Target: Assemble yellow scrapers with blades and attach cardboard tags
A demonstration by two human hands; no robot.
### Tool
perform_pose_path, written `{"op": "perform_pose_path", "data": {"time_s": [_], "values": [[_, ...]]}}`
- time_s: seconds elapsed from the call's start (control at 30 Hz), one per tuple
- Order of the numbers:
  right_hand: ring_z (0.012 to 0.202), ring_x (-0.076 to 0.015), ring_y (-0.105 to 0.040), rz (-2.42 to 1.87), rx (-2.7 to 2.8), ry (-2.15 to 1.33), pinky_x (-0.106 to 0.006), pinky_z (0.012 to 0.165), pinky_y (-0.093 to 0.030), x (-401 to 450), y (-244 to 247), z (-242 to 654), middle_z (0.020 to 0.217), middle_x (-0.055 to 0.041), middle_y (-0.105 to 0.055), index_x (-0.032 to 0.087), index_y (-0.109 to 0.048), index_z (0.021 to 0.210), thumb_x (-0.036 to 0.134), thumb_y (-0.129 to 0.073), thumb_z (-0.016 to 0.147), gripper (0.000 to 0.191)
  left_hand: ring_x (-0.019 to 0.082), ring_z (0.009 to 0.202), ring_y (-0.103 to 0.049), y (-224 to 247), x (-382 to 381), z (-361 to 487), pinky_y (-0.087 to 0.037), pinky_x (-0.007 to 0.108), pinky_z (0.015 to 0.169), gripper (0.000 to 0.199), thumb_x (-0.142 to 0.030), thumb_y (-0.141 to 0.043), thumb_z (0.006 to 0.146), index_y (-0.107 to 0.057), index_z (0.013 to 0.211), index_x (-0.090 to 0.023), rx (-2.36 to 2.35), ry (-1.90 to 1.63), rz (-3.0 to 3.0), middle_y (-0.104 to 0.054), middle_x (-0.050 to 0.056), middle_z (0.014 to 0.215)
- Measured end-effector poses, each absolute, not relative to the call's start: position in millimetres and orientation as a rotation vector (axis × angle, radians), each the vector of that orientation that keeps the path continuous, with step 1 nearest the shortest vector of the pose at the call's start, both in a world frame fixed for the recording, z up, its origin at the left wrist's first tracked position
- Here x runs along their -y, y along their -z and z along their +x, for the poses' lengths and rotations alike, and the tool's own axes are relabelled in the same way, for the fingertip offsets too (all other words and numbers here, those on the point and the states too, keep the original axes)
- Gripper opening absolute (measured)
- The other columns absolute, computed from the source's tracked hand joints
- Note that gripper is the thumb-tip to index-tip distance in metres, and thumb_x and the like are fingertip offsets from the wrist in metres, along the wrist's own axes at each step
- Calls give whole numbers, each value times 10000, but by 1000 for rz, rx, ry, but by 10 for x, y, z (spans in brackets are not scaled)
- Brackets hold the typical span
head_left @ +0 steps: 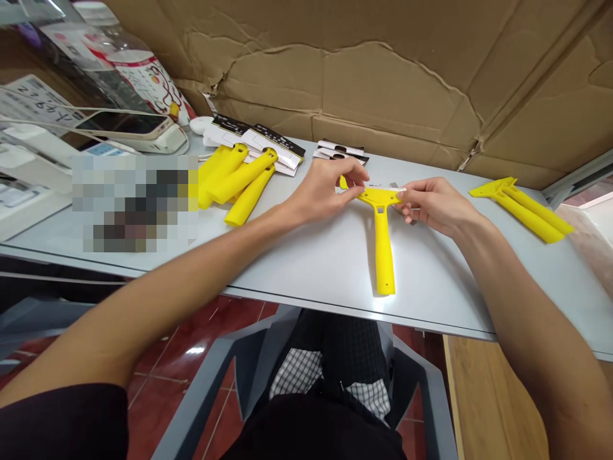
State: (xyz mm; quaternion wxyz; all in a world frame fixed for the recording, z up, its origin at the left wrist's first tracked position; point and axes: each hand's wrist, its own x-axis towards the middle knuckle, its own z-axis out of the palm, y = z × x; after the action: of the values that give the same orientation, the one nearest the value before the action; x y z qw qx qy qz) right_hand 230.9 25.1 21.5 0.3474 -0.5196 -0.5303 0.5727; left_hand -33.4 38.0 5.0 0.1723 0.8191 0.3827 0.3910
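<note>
A yellow plastic T-shaped scraper (pixel 383 249) lies with its long handle towards me on the pale grey table (pixel 316 268). My left hand (pixel 330 188) pinches the left end of its head. My right hand (pixel 431 204) grips the right end, near a thin pale strip along the top edge, possibly a blade. Left of my hands lies a heap of similar yellow scrapers (pixel 234 179). Two more yellow scrapers (pixel 522 207) lie together to the right of my right hand. Printed cards with black tops (pixel 340 152) lie just beyond my left fingers.
More black-topped cards (pixel 258 144) lie behind the heap. A phone (pixel 129 128) and white papers sit at the far left, beside a pixelated patch (pixel 134 203). Torn cardboard (pixel 364 70) lines the back. Below the table edge are my lap and a grey chair (pixel 258 364).
</note>
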Motion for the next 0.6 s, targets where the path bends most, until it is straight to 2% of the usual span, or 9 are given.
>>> {"op": "perform_pose_path", "data": {"time_s": [0.23,0.4,0.6], "values": [[595,-128,-590,-1337,1408,-1489,-277,569,-573,-225,-208,2287,739,-88,-698,139,-773,780,234,-917,823,178,197,924,-738,14,-361,-328,-542,354,871,118,-196,-695,902,-748,1008,-198,-1022,-1062,2402,-805,52,995],[604,-134,-590,-1328,1409,-1493,-277,562,-571,-240,-202,2304,733,-91,-703,146,-782,773,222,-903,822,151,194,930,-719,12,-395,-332,-541,338,825,103,-203,-728,873,-750,974,-198,-1035,-1098,2351,-808,57,1002],[620,-137,-598,-1312,1388,-1499,-274,552,-563,-245,-196,2311,772,-103,-719,140,-781,778,238,-940,777,187,180,919,-721,11,-421,-314,-576,333,805,108,-204,-744,852,-736,956,-175,-1184,-1116,2013,-795,79,1075]]}}
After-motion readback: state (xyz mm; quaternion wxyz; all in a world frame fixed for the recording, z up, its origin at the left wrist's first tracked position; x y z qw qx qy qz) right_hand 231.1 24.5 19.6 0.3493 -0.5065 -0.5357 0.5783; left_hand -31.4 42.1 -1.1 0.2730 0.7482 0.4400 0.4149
